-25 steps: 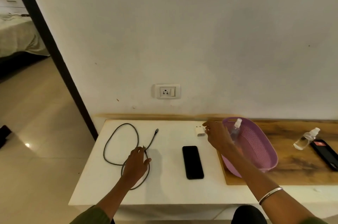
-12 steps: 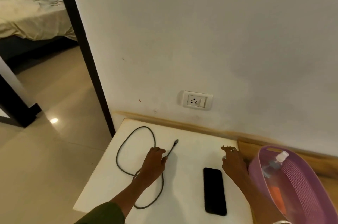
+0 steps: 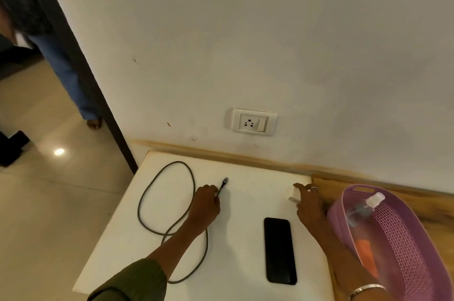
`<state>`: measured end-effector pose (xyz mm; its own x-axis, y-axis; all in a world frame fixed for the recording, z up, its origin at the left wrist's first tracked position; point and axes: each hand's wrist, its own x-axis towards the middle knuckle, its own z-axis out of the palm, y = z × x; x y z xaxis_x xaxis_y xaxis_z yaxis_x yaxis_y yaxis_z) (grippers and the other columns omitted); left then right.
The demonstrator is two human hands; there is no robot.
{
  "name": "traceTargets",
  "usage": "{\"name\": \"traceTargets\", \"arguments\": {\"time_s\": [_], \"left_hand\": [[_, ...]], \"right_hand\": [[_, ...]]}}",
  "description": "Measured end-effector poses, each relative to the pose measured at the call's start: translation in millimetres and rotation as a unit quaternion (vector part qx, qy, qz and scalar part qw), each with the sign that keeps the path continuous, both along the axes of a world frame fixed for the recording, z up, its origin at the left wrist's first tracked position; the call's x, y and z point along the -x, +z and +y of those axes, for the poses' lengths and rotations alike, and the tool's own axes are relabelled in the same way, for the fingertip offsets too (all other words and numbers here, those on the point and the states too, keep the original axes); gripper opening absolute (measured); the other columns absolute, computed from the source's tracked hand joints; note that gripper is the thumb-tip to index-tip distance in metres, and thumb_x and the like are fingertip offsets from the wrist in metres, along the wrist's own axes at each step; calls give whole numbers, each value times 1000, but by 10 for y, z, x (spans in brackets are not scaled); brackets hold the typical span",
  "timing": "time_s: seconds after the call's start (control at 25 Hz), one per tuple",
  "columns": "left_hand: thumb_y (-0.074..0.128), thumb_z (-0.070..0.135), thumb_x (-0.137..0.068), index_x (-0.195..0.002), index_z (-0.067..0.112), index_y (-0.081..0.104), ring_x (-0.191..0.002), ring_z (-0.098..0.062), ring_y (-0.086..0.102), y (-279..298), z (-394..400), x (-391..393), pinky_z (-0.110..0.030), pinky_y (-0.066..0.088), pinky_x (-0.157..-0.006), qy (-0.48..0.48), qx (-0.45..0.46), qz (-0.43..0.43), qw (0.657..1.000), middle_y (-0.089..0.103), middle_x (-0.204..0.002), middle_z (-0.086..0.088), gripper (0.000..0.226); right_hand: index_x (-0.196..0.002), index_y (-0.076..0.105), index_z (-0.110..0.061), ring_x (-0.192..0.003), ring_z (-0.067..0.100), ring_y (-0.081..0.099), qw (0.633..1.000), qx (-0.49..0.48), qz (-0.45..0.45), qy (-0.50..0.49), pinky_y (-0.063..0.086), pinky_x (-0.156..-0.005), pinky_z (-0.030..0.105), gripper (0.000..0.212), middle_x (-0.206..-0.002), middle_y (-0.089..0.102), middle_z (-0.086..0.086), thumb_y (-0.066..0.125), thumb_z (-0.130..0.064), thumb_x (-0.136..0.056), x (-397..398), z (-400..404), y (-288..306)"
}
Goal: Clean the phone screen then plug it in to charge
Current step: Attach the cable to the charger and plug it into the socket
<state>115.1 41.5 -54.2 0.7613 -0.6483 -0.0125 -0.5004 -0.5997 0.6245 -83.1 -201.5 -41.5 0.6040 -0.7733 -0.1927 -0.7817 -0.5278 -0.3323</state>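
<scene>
A pale wall carried a white socket (image 3: 253,122) low down, just above a white tabletop (image 3: 245,178) that butted against a wooden surface (image 3: 417,205) on the right; a doorway to the left opened onto a shiny tiled floor where another person's leg and foot stood. On the tabletop the phone (image 3: 280,250) lay flat, screen dark and face up, between the two arms and touched by neither. The left hand (image 3: 205,205) had its fingers curled round the grey cable (image 3: 147,192) close to its free end, the connector (image 3: 224,180) poking out beyond the fingertips, while the rest of the cable lay in loose loops on the surface. The right hand (image 3: 308,202) pinched a small white charger plug (image 3: 294,196) between thumb and fingers near the back edge of the table. A purple basket (image 3: 403,234) sat just beside that wrist, with a clear spray bottle (image 3: 366,206) and something orange inside. By the look of it, the cleaning things were put away and the charging step was under way: the two parts of the charger were being gathered. The next move would likely call for bringing the cable end and plug together, seating the connector squarely, then reaching the assembled plug up to the socket and running the other end to the phone.
</scene>
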Motion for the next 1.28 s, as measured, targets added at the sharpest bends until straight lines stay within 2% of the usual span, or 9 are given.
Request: {"name": "traceTargets", "arguments": {"time_s": [0.08,0.2,0.32,0.44,0.6,0.8,0.92,1.08,1.28], "left_hand": [[54,6,-90,-102,8,69,-80,-15,57,137,-39,-33,-16,38,-72,21,40,26,999,59,-93,-3,19],[60,2,-86,-96,7,73,-68,-16,62,345,-73,-157,-21,46,-66,70,104,47,991,67,-91,-9,16],[59,-1,-85,-93,8,74,-71,-25,71,516,-44,-282,-24,56,-66,111,162,96,976,70,-91,-8,19],[57,-2,-88,-101,6,72,-73,-30,70,662,-6,-306,-11,46,-52,129,195,132,963,70,-93,-8,21],[61,3,-90,-108,8,74,-55,-6,57,892,23,-146,-8,40,-51,113,201,114,966,72,-95,-9,23],[74,20,-85,-99,20,79,-61,-11,52,1126,44,236,-11,36,-60,67,229,24,971,74,-81,-1,15],[76,26,-84,-95,26,80,-61,-4,53,1278,88,452,-15,36,-61,24,234,5,972,67,-72,7,12],[75,26,-84,-95,32,79,-70,-2,57,1432,182,669,-10,36,-57,-31,260,-3,965,60,-67,11,13],[74,28,-84,-96,34,78,-68,-1,54,1561,324,805,-11,34,-56,-47,248,-40,967,59,-70,10,14]], "right_hand": [[-133,45,-19,-111,26,51,999,33,-10,-18,45,-81,25,51,-129,47,11,58,-2,-87,-16,71,111],[-129,47,-13,-103,28,53,998,-8,-37,-43,37,-77,26,47,-123,50,12,58,1,-86,10,131,142],[-116,42,-28,-94,24,53,996,-42,-68,-40,36,-71,20,41,-107,47,6,57,-3,-87,12,220,263],[-100,49,-25,-73,13,52,993,-10,-94,-72,38,-61,19,24,-92,53,0,60,-9,-85,13,327,450],[-116,50,-15,-88,21,59,990,-23,-136,-21,46,-70,31,38,-98,56,-1,67,-15,-82,-17,486,733],[-117,52,-26,-84,18,65,979,-82,-183,33,49,-74,30,47,-102,64,-7,71,-41,-78,-92,762,1116],[-122,52,-35,-80,17,68,970,-102,-212,63,55,-80,35,47,-99,66,-6,70,-42,-79,-101,898,1247],[-114,65,-37,-68,10,71,950,-152,-265,70,56,-63,21,39,-95,69,-3,75,-41,-77,-91,1061,1415],[-113,66,-31,-71,9,70,945,-147,-271,104,55,-65,19,35,-95,70,-4,75,-37,-79,-33,1170,1530]]}}
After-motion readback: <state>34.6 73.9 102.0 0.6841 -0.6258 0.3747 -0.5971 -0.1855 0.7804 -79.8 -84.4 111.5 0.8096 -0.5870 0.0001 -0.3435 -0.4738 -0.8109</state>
